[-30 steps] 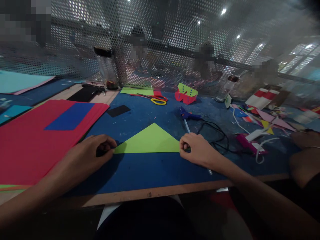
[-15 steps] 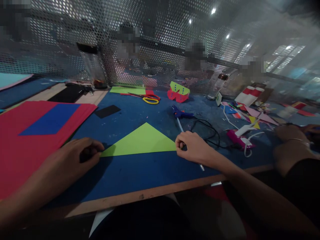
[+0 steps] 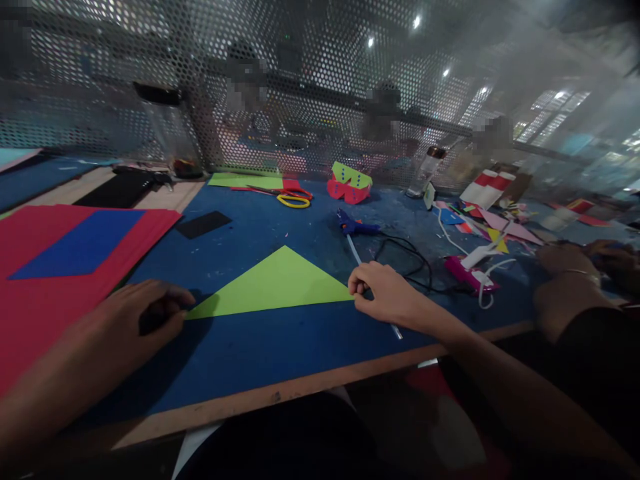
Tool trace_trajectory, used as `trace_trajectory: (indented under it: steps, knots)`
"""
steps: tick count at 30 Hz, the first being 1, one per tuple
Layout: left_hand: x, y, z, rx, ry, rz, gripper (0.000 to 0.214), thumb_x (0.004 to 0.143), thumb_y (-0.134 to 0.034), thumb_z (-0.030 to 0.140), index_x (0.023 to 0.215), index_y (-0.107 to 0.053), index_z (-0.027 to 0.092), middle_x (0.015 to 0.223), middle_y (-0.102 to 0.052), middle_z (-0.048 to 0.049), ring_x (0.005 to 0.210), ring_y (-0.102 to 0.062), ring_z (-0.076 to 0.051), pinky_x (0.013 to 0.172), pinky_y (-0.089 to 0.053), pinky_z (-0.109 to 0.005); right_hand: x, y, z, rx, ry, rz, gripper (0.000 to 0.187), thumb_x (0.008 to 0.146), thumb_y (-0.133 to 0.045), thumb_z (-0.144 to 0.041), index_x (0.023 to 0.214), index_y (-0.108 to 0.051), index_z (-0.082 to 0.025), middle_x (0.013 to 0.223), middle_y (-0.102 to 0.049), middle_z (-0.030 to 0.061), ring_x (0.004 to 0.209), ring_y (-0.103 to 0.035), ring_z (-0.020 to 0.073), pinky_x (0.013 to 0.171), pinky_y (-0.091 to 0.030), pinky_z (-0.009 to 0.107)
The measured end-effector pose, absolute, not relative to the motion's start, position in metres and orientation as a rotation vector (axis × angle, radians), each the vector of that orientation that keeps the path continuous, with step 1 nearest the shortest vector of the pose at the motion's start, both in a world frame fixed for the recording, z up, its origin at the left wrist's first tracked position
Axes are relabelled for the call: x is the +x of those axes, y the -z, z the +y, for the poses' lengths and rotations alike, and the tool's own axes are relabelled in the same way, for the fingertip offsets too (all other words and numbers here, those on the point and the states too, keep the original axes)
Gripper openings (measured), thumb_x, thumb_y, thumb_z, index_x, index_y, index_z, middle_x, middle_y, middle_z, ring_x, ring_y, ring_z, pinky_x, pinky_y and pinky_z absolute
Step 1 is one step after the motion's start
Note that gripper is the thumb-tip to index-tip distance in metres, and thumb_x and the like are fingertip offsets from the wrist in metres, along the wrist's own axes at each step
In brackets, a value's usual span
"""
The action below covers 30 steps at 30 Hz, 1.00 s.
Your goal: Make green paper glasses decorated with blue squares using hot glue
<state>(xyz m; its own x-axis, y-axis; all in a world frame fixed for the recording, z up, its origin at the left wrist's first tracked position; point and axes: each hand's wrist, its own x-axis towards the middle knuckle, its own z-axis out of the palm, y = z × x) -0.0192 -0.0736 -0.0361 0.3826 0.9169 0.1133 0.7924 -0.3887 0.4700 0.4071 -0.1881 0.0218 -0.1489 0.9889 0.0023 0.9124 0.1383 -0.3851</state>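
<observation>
A lime green paper triangle [image 3: 275, 287] lies flat on the blue table mat [image 3: 280, 347], its long edge toward me. My left hand [image 3: 135, 320] rests at the triangle's left corner, fingers curled in a pinch on that tip. My right hand [image 3: 385, 293] sits at the right corner, fingers closed on the paper's tip. Under my right hand runs a thin clear glue stick [image 3: 395, 329] that leads back to a blue glue gun [image 3: 353, 227].
A red paper stack [image 3: 45, 293] with a blue sheet [image 3: 75, 243] lies at left. Scissors [image 3: 290, 197], a red and green paper craft [image 3: 349, 183], a black cable [image 3: 410, 257], paper scraps [image 3: 495, 227] and a perforated metal screen [image 3: 280, 87] lie beyond. Another person's hands [image 3: 575, 267] work at right.
Both hands stay at the triangle's two corners. The view has swung right and slightly up, so everything sits further left and lower in the picture.
</observation>
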Motion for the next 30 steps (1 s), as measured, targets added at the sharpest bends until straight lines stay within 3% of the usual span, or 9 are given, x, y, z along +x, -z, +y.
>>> trace_trajectory:
  steps: [8, 20, 24, 27, 30]
  knots:
    - [-0.022, 0.036, -0.072, 2.382, -0.495, 1.461, 0.027, 0.096, -0.059, 0.05, 0.105, -0.068, 0.027, 0.111, -0.076, -0.0047, 0.101, -0.071, -0.033, 0.088, -0.056, -0.043, 0.412, -0.023, -0.19, -1.819, -0.47, -2.178, 0.018, 0.088, -0.058, -0.008, 0.096, -0.067, -0.022, 0.101, -0.071, 0.0025, 0.099, -0.061, 0.0213, 0.088, -0.037, 0.034]
    - [-0.021, 0.035, -0.079, 2.355, -0.569, 1.451, 0.026, 0.095, -0.054, 0.043, 0.109, -0.068, 0.026, 0.116, -0.073, -0.0073, 0.103, -0.07, -0.032, 0.09, -0.057, -0.046, 0.413, -0.033, -0.188, -1.867, -0.531, -2.223, 0.03, 0.083, -0.055, 0.0, 0.099, -0.067, -0.021, 0.102, -0.072, 0.003, 0.099, -0.062, 0.022, 0.087, -0.038, 0.034]
    - [-0.009, 0.025, -0.09, 2.537, -0.864, 1.339, 0.023, 0.101, -0.053, 0.041, 0.11, -0.067, 0.025, 0.12, -0.068, -0.0109, 0.111, -0.068, -0.033, 0.1, -0.053, -0.052, 0.407, -0.045, -0.192, -1.822, -0.338, -2.282, 0.025, 0.09, -0.057, -0.004, 0.103, -0.068, -0.022, 0.11, -0.073, 0.0057, 0.106, -0.062, 0.0249, 0.092, -0.038, 0.037]
    - [0.009, 0.018, -0.097, 2.657, -0.882, 1.034, 0.019, 0.104, -0.06, 0.04, 0.108, -0.072, 0.027, 0.117, -0.073, -0.0079, 0.112, -0.07, -0.03, 0.099, -0.055, -0.045, 0.393, -0.05, -0.193, -1.653, -0.224, -2.383, 0.009, 0.102, -0.063, -0.018, 0.109, -0.068, -0.021, 0.116, -0.072, 0.0075, 0.112, -0.062, 0.026, 0.096, -0.039, 0.038]
    - [0.029, 0.013, -0.098, 2.704, -0.748, 0.838, 0.023, 0.107, -0.058, 0.041, 0.11, -0.077, 0.028, 0.117, -0.077, -0.0069, 0.11, -0.074, -0.028, 0.098, -0.057, -0.041, 0.375, -0.047, -0.189, -1.474, -0.236, -2.541, 0.009, 0.107, -0.066, -0.023, 0.114, -0.069, -0.02, 0.12, -0.072, 0.0088, 0.112, -0.062, 0.0253, 0.097, -0.041, 0.038]
